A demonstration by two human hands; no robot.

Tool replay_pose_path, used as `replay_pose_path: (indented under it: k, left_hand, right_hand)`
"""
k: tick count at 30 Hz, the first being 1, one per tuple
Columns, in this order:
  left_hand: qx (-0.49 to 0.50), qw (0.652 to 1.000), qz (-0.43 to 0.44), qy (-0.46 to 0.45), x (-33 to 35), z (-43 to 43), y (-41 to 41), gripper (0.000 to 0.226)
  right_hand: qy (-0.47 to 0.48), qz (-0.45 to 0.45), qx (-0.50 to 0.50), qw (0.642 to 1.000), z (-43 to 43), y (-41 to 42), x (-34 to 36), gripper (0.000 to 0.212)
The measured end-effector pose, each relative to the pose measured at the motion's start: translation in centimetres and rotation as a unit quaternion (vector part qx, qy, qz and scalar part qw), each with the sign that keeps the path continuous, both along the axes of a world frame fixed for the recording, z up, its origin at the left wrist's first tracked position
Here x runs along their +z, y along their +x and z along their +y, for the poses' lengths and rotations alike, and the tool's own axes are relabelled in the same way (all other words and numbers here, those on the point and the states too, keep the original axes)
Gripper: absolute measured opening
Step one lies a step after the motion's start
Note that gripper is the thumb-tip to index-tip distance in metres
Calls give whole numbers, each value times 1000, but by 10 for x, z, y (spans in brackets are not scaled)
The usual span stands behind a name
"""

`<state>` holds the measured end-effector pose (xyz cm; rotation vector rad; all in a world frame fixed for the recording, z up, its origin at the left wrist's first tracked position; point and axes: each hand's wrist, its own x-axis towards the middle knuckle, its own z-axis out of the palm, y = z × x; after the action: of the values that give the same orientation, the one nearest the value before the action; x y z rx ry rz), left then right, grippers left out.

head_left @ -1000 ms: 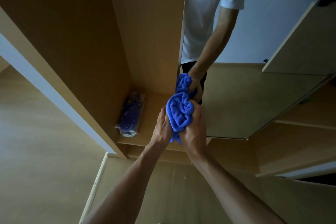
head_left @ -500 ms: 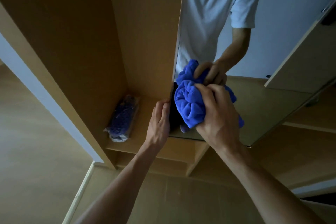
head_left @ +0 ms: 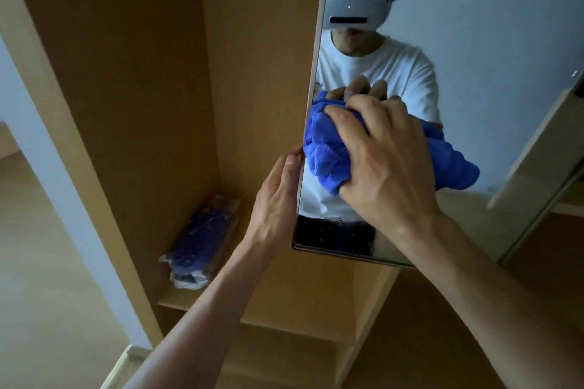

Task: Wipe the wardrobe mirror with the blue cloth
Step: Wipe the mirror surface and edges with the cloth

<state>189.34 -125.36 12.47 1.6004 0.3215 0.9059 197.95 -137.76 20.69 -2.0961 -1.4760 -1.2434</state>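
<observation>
— Two hands are working. Where is the left hand point(head_left: 278, 199) resting?
— It is lying straight-fingered against the mirror's point(head_left: 505, 41) left edge.
— And the blue cloth point(head_left: 328, 151)?
— The right hand point(head_left: 385, 161) is clenching it, bunched, pressing it onto the glass beside that edge.

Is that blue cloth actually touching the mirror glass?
Touching. The head view shows the blue cloth, gripped by the right hand, meeting its own reflection on the mirror with no gap.
</observation>
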Motion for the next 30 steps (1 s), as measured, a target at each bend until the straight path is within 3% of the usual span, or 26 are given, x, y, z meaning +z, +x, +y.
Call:
replay_pose_path:
  k: [9,14,22,30]
  left_hand:
    - [14,995,-56,79,-23,25,14,33]
    - [15,992,-76,104,-31,26,14,31]
    - [-6,992,-100,74,-35,23,18,51]
    - [1,991,-120,60,-38,22,21,41]
  right_hand:
    - [-14,-86,30,996,9,14,2,40]
    - [-14,-113,21,993,8,13,-6,45]
    - [-37,-126,22,991,6,11,-36,36]
    - [-112,-114,-5,987,6,9,-88,39]
